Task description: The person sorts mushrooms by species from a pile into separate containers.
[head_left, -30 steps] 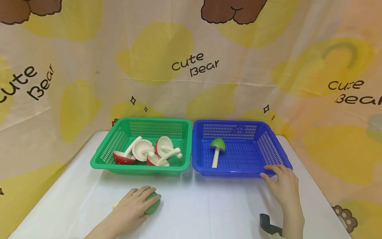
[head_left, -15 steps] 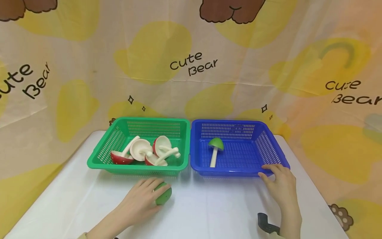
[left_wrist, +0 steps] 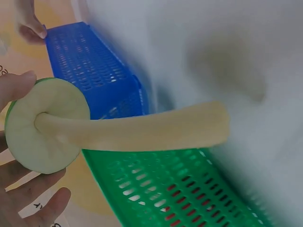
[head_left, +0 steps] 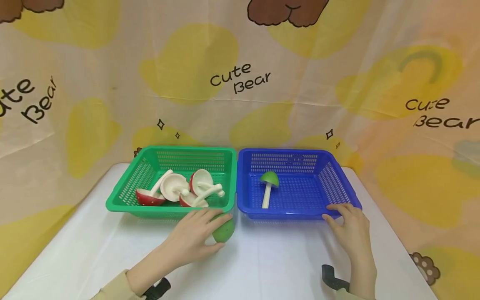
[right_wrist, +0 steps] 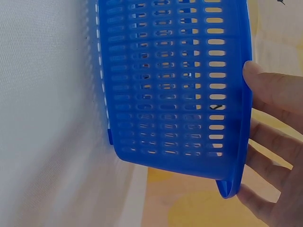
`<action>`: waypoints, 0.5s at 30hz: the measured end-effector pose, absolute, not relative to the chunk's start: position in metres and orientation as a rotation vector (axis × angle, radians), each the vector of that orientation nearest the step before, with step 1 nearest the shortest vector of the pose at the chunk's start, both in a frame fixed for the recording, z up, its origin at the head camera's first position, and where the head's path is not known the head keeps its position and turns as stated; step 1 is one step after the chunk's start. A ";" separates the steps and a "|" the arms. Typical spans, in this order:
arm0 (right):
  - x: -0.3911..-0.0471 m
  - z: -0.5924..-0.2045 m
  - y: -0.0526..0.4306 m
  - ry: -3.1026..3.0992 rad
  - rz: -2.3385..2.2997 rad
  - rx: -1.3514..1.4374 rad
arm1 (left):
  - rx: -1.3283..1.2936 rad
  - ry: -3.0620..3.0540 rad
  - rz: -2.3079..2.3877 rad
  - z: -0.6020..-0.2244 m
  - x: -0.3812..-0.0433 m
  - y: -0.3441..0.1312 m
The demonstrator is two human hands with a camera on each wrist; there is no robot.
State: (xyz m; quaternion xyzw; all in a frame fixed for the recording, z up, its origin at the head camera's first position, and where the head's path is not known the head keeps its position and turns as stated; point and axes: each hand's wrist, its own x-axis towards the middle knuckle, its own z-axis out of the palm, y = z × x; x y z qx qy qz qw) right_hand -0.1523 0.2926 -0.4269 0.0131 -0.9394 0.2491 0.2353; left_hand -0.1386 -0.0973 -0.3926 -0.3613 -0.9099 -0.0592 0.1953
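My left hand (head_left: 193, 237) holds a toy mushroom with a green cap (head_left: 226, 230) above the white table, just in front of the green basket. In the left wrist view, thumb and fingers are round the cap's edge, and the pale stem (left_wrist: 142, 134) points away from the palm. My right hand (head_left: 352, 231) grips the front rim of the blue basket (head_left: 288, 216) near its right corner. The right wrist view shows the thumb on the outer side of that rim, with the other fingers partly hidden behind it. Inside the blue basket lies another green-capped mushroom (head_left: 269, 179).
The green basket (head_left: 168, 209) stands left of the blue one and holds several red-capped mushrooms (head_left: 151, 198) with white stems. Both baskets sit at the back of the white table (head_left: 258, 258), before a patterned cloth backdrop (head_left: 180, 54).
My left hand has lifted the green-capped mushroom off the table and carried it right and forward, towards the baskets. My right hand keeps its place on the blue rim. The head view has shifted slightly.
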 end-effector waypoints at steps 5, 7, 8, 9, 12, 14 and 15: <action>-0.153 -0.426 0.292 -2.575 0.681 0.034 | -1.048 -2.487 -0.226 -0.382 -0.147 -0.082; -0.153 -0.426 0.292 -2.572 0.677 0.033 | -1.062 -2.461 -0.250 -0.378 -0.150 -0.075; -0.153 -0.427 0.292 -2.570 0.675 0.034 | -1.067 -2.452 -0.259 -0.376 -0.152 -0.072; -0.153 -0.427 0.292 -2.568 0.674 0.036 | -1.072 -2.444 -0.261 -0.375 -0.153 -0.069; -0.153 -0.427 0.292 -2.563 0.672 0.039 | -1.080 -2.424 -0.266 -0.370 -0.159 -0.061; -0.153 -0.428 0.292 -2.561 0.674 0.040 | -1.088 -2.409 -0.272 -0.367 -0.163 -0.055; -0.153 -0.428 0.292 -2.561 0.674 0.040 | -1.090 -2.399 -0.278 -0.365 -0.166 -0.053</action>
